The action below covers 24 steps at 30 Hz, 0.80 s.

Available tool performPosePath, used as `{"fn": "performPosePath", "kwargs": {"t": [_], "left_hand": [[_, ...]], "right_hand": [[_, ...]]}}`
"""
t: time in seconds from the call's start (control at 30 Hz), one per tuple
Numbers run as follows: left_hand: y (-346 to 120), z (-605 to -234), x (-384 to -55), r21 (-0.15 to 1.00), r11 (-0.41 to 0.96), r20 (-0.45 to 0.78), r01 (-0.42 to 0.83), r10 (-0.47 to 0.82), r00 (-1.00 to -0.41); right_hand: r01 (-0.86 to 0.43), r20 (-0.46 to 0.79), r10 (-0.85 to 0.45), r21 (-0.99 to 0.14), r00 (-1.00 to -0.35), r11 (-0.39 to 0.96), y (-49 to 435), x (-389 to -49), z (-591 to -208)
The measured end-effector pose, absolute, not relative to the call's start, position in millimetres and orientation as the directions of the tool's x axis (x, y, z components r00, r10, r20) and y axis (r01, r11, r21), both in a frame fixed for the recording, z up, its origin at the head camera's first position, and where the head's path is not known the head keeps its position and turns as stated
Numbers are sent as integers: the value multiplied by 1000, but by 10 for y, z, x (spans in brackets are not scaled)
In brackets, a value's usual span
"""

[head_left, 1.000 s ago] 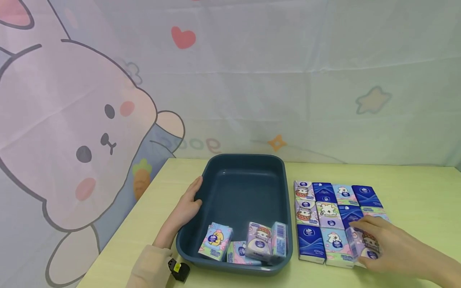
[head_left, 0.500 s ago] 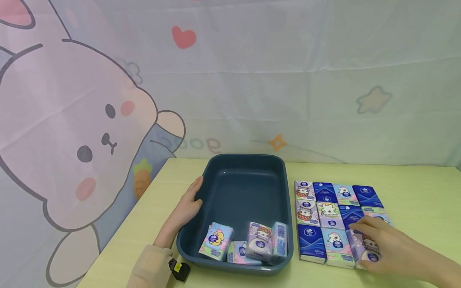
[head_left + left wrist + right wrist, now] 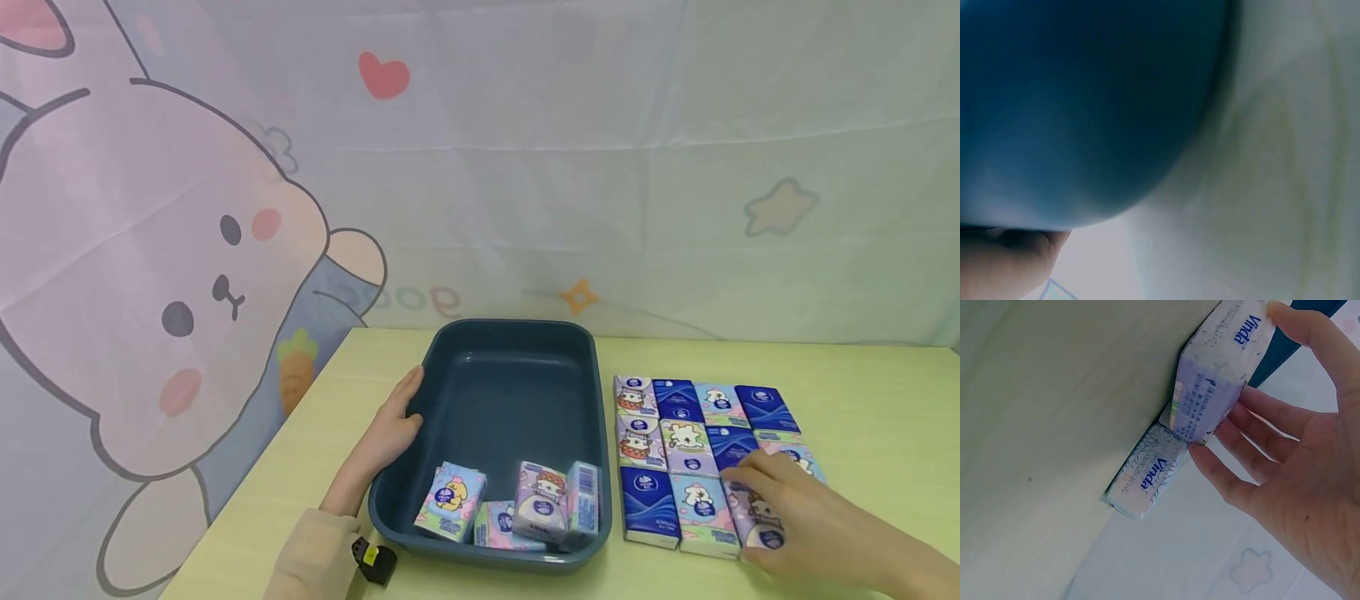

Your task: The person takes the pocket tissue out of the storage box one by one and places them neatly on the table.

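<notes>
My right hand (image 3: 806, 517) grips a purple tissue pack (image 3: 753, 515) at the front right of a flat block of tissue packs. In the right wrist view, the thumb is at one end of this pack (image 3: 1210, 394) and the fingertips are along its far side and corner. Its left side lies close against a light-blue cartoon pack (image 3: 705, 517). My left hand (image 3: 386, 433) rests against the left side of a dark-blue plastic bin (image 3: 602, 433), fingers extended along the outer wall, thumb near the rim. The left wrist view shows mostly the bin's curved wall (image 3: 1085, 125).
Several tissue packs lie in the bin's near end, including a yellow-duck pack (image 3: 452, 500) and a purple one (image 3: 542, 500). Blue packs (image 3: 648, 504) and cartoon packs form rows right of the bin. A small black object (image 3: 375, 562) sits by its near-left corner. A printed curtain (image 3: 525, 167) hangs behind.
My right hand, holding the purple tissue pack, has shifted slightly left, bringing it close against the neighbouring pack. More of the cartoon pack behind the hand shows now. The left hand stays put.
</notes>
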<state>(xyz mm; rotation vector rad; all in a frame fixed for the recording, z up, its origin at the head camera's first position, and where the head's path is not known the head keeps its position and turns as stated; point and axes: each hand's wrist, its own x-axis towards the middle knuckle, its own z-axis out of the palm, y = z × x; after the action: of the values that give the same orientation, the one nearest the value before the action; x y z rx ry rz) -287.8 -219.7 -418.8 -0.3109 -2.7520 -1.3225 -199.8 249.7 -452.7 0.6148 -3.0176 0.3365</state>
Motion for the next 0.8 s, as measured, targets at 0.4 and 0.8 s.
{"fn": "performPosePath", "kwargs": {"t": [0.4, 0.8], "left_hand": [[-2200, -4192, -2888, 764, 610, 150, 211, 150, -977], [-2193, -4178, -2886, 760, 616, 145, 206, 149, -978]], "right_hand": [[-398, 102, -385, -223, -917, 890, 2482, -1992, -4517], [-460, 196, -422, -227, -885, 859, 2507, -1985, -4540]]}}
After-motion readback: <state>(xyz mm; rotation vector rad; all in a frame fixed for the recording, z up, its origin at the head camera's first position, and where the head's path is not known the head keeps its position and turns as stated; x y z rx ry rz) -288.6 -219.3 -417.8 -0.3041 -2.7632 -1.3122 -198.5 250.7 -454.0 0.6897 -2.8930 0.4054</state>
